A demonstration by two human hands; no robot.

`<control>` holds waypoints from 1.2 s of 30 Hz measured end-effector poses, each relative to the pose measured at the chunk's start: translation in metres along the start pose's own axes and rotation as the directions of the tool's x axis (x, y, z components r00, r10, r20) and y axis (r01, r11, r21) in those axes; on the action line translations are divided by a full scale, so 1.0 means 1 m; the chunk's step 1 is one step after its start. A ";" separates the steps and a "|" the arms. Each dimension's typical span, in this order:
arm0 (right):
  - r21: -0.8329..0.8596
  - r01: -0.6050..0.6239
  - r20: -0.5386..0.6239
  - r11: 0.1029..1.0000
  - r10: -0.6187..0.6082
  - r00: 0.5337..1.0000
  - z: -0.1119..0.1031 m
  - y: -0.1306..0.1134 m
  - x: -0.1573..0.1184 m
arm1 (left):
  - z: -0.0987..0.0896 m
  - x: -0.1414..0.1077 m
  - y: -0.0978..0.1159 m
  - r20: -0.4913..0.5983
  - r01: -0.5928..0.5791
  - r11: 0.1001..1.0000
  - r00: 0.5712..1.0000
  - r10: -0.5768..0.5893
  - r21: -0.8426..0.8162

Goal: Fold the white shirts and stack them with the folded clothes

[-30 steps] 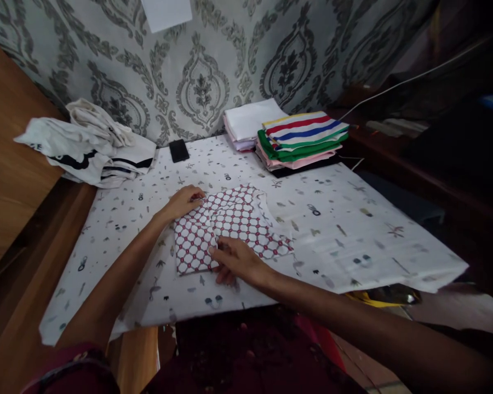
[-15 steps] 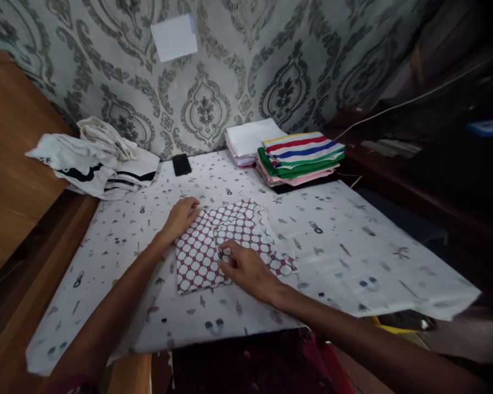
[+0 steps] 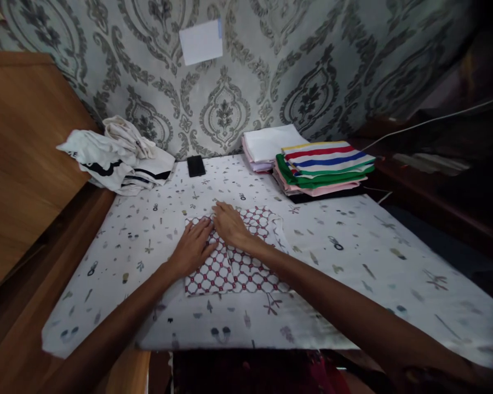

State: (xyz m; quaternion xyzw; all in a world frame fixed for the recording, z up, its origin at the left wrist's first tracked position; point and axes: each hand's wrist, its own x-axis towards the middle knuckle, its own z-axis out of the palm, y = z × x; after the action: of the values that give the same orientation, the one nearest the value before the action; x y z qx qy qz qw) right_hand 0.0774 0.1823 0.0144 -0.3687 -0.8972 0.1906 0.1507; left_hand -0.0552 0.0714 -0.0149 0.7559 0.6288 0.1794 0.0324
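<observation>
A folded garment of thin white fabric, printed with a dark grey lattice and small red dots, lies flat near the front edge of a tabletop spread with a white cloth of scattered small prints. A layer edge runs down the middle of the garment, and a curved, pale-trimmed edge shows on its right side.

The person's left hand rests palm down on the left part of the garment, its fingers slightly apart and pointing towards the far edge. The right hand is just beside it, over the far edge of the garment, with the fingers drawn together; whether they pinch the fabric cannot be told. The right forearm passes across the right part of the garment.

Farther back on the left, a crumpled heap of white cloths with black bands lies beside a wooden panel with a brown grain. Near the heap is a flat black rectangular object. At the back right, a folded cloth with red, blue, yellow and green stripes on white tops a stack of green, pink and black fabric; just behind is a pile topped by a plain white folded cloth.

A white paper sheet hangs against a grey damask-patterned wall covering.
</observation>
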 end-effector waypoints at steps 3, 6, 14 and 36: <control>0.016 -0.058 0.008 0.998 0.058 0.998 0.004 0.006 0.012 | 0.000 -0.003 -0.003 -0.010 0.016 0.999 1.000 -0.016 -0.044; 0.062 0.008 -0.076 0.998 -0.003 0.997 0.005 0.008 0.012 | -0.003 -0.003 -0.003 -0.060 0.022 0.996 0.998 -0.028 -0.088; 0.289 -0.149 -0.028 0.946 0.164 0.986 0.012 0.010 0.020 | -0.010 -0.004 0.001 -0.112 0.004 0.988 0.993 -0.021 -0.153; -0.047 0.237 0.095 0.970 -0.232 0.968 0.020 0.025 -0.031 | -0.001 -0.003 -0.012 0.144 0.158 0.985 0.976 -0.167 0.070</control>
State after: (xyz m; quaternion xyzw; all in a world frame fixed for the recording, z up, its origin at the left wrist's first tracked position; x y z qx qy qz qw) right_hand 0.1053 0.1713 -0.0186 -0.2552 -0.9456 0.1614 0.1212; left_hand -0.0669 0.0706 -0.0179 0.7139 0.6892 0.1010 0.0719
